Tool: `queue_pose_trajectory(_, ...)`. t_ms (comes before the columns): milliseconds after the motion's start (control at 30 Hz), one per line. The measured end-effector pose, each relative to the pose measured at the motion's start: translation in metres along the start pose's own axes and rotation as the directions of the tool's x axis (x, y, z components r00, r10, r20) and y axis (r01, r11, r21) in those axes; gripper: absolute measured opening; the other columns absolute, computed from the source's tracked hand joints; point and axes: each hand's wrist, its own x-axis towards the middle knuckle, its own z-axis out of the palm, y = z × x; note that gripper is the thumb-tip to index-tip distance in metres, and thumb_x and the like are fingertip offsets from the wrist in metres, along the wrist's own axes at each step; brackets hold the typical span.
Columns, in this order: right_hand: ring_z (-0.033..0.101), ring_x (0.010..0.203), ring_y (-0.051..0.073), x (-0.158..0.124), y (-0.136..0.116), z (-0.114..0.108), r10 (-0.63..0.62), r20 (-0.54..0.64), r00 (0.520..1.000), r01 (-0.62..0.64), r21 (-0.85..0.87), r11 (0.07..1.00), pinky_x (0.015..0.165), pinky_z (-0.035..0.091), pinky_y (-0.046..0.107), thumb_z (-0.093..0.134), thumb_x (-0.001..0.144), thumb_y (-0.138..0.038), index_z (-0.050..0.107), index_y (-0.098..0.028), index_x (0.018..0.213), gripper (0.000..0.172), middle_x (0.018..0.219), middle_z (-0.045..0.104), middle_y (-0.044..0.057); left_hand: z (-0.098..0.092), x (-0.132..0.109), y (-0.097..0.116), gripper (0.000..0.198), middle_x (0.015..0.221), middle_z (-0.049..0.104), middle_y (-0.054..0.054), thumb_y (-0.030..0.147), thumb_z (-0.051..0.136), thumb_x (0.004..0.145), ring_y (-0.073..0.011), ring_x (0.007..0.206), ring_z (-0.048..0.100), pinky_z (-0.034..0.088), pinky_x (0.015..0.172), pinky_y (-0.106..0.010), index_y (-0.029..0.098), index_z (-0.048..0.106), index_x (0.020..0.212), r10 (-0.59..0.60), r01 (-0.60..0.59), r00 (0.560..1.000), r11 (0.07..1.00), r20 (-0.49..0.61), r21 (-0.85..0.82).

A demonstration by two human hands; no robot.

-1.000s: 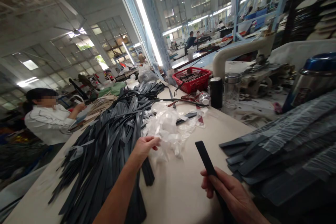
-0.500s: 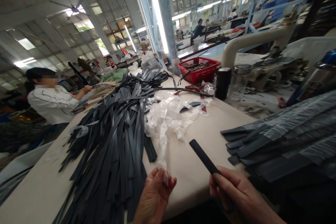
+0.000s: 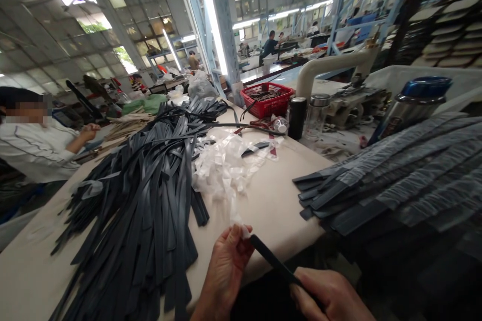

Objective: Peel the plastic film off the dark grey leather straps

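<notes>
My right hand is closed round a black strap low in the view, its tip pointing up-left. My left hand pinches a strip of clear plastic film right at that tip, and the film trails up to a heap of clear plastic sleeves on the table. A big pile of dark straps lies just left of my left hand. To the right lies a fanned stack of straps in plastic sleeves.
A beige table carries a red basket, a black cup, a glass jar and a steel flask. A sewing machine stands behind. A person in white sits at the far left.
My left hand drew back from the plastic heap with a film strip and met the strap tip. My right hand lowered the strap toward it. The view swung slightly right.
</notes>
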Motion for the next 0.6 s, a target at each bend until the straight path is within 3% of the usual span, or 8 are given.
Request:
queue_pose_trajectory(167,0.045,0.055,0.013,-0.001,0.001,0.004,0.067,0.035,0.997,-0.066,-0.035,0.997,0.052,0.031,0.025,0.031,0.097,-0.037,0.035,-0.021,0.065,0.036,0.060,0.047,-0.002,0.004,0.001,-0.007,0.041,0.073,0.072,-0.003,0.039,0.093,0.049,-0.0110,0.063,0.064,0.053,0.062,-0.020,0.014,0.072,0.073,0.009,-0.008,0.999,0.999,-0.032,0.036)
queue_pose_trajectory(300,0.045,0.056,0.013,0.000,0.003,0.003,0.117,0.026,0.993,-0.118,0.018,0.993,0.053,0.033,0.024,0.033,0.096,-0.038,0.037,-0.021,0.065,0.035,0.062,0.048,-0.001,0.006,0.000,-0.009,0.036,0.075,0.073,-0.004,0.038,0.092,0.052,-0.0116,0.069,0.065,0.053,0.066,-0.020,0.014,0.073,0.072,0.020,-0.020,1.000,0.997,0.003,0.078)
queue_pose_trajectory(600,0.050,0.049,0.012,0.020,0.005,0.020,0.164,0.045,0.985,-0.169,0.365,0.916,0.046,0.036,0.021,0.033,0.096,-0.043,0.050,-0.018,0.069,0.041,0.061,0.053,0.000,0.006,-0.010,-0.025,0.024,0.071,0.071,-0.003,0.033,0.086,0.064,-0.0121,0.065,0.063,0.052,0.066,-0.022,0.015,0.073,0.073,-0.024,0.001,0.993,0.980,0.113,0.197)
